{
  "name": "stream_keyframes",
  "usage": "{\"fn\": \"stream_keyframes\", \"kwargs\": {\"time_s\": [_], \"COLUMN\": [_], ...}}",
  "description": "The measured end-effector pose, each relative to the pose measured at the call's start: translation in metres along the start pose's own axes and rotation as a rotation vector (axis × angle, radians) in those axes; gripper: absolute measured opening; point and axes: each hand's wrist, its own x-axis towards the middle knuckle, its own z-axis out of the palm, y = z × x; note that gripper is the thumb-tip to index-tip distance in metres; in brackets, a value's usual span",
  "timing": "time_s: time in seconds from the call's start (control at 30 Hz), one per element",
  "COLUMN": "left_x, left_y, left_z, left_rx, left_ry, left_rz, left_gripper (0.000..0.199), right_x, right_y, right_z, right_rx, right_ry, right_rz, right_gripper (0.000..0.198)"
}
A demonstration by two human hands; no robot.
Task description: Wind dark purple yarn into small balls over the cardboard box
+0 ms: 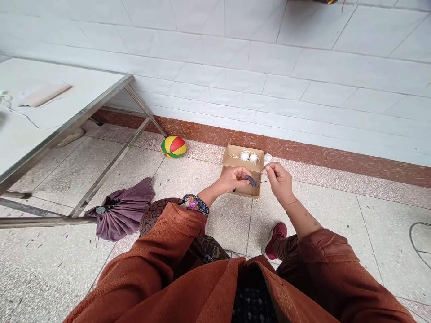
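Note:
My left hand (pixel 235 178) is closed, thumb and fingers pinching a small dark blue-grey yarn piece (pixel 251 181) that looks knitted or crocheted. Just to its right, my right hand (pixel 280 183) is pinched shut at the fingertips. A thin dark strand (pixel 264 181) stretches from the yarn piece to my right hand; whether it is yarn or a slim hook I cannot make out. Below both hands an open cardboard box (pixel 249 191) sits on the floor. White yarn balls (pixel 244 155) lie on its raised flap side, and another white ball (pixel 268 158) is beside it.
A coloured ball (pixel 173 147) rests near the wall. At left stands a metal-framed table (pixel 97 85) with a pinkish flat item (pixel 47 94) on it. A folded purple umbrella-like cloth (pixel 124 208) lies by its leg. A dark cable (pixel 414 237) curves at far right.

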Motion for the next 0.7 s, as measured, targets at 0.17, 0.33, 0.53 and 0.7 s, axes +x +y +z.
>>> {"fn": "stream_keyframes", "kwargs": {"time_s": [0.17, 0.33, 0.53, 0.7], "left_x": [0.000, 0.006, 0.012, 0.010], "left_y": [0.005, 0.000, -0.010, -0.009], "left_z": [0.005, 0.000, -0.011, -0.011], "left_rx": [-0.253, -0.375, -0.119, -0.081], "left_ry": [0.016, 0.168, 0.344, 0.312], "left_rz": [0.007, 0.084, 0.155, 0.156], "left_gripper": [0.040, 0.041, 0.032, 0.031], "right_x": [-0.002, -0.019, -0.028, -0.015], "right_y": [0.022, 0.016, -0.012, -0.021], "right_z": [0.021, 0.044, 0.039, 0.014], "right_rx": [-0.061, -0.112, -0.078, 0.010], "right_ry": [-0.126, -0.361, -0.424, -0.199], "right_rz": [0.115, -0.026, -0.283, -0.225], "right_gripper": [0.033, 0.028, 0.029, 0.032]}}
